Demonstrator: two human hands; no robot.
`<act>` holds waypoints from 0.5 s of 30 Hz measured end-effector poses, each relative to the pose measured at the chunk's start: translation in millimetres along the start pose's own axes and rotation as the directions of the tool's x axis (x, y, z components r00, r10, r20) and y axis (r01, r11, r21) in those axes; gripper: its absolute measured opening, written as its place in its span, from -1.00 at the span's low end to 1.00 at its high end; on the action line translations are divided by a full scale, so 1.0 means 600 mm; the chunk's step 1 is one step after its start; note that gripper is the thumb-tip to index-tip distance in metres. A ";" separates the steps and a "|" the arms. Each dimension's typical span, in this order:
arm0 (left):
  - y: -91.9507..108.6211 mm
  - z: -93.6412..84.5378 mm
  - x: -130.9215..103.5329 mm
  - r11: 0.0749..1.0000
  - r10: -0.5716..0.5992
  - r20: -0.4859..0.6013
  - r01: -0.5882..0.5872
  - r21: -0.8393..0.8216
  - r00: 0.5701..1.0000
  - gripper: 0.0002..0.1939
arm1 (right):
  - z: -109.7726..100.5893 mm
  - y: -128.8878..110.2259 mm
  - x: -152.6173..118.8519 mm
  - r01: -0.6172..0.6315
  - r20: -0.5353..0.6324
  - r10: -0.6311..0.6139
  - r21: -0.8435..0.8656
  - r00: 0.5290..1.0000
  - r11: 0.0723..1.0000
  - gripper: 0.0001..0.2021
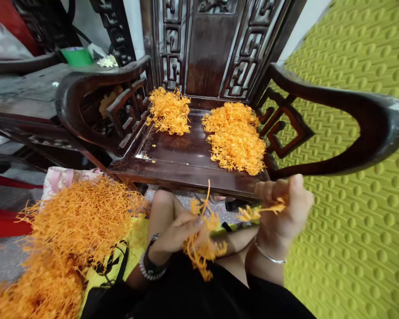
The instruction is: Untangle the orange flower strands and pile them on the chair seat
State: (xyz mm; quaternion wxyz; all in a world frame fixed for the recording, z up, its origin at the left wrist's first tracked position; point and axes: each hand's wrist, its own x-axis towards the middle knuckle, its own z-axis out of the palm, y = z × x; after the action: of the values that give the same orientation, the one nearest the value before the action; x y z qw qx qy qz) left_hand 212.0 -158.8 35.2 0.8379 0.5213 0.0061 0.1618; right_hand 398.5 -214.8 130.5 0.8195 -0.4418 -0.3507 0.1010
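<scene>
My left hand (184, 230), with a dark watch and a beaded band at the wrist, is closed around a bunch of orange curly strands (204, 252) above my lap. To its right, my right hand (286, 206) is raised in front of the chair's front edge, its fingers closed on a small orange strand piece (262, 211). A silver bangle circles that wrist. On the dark wooden chair seat (176, 150) lie two heaps of orange curls, a smaller left heap (169, 110) and a larger right heap (236, 135).
A big pile of loose orange strands (83, 221) lies at the left, beside a pink-and-white bag (53, 180). Curved chair arms flank the seat. A side table (26, 95) holds a green roll (77, 56). Yellow bumpy matting (352, 230) spreads on the right.
</scene>
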 end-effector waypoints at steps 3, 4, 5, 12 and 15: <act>0.032 0.001 0.022 0.994 0.040 -0.248 -0.014 0.104 0.968 -0.39 | 0.006 0.009 -0.016 -0.046 -0.020 0.046 -0.014 0.999 0.999 -0.42; 0.042 0.003 0.030 0.987 0.052 -0.293 -0.004 0.160 0.955 -0.42 | 0.006 0.012 -0.019 -0.058 -0.039 0.057 -0.010 0.998 0.998 -0.43; 0.051 0.005 0.037 0.976 0.065 -0.317 0.006 0.216 0.946 -0.44 | 0.005 0.014 -0.021 -0.062 -0.061 0.062 -0.010 0.996 0.998 -0.44; 0.068 0.027 0.075 0.935 0.267 -0.361 -0.150 0.321 0.893 -0.59 | 0.007 0.024 -0.039 -0.080 -0.131 0.071 -0.070 0.989 0.994 -0.45; 0.062 0.036 0.084 0.885 0.321 -0.324 -0.159 0.437 0.890 -0.53 | 0.009 0.026 -0.048 -0.136 -0.094 0.127 -0.093 0.987 0.986 -0.43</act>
State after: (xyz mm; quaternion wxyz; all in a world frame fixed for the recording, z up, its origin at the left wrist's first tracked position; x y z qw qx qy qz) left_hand 253.6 -148.5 85.8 0.6685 0.6351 0.1386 0.3614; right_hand 375.7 -215.7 106.2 0.8028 -0.5079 -0.2890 0.1179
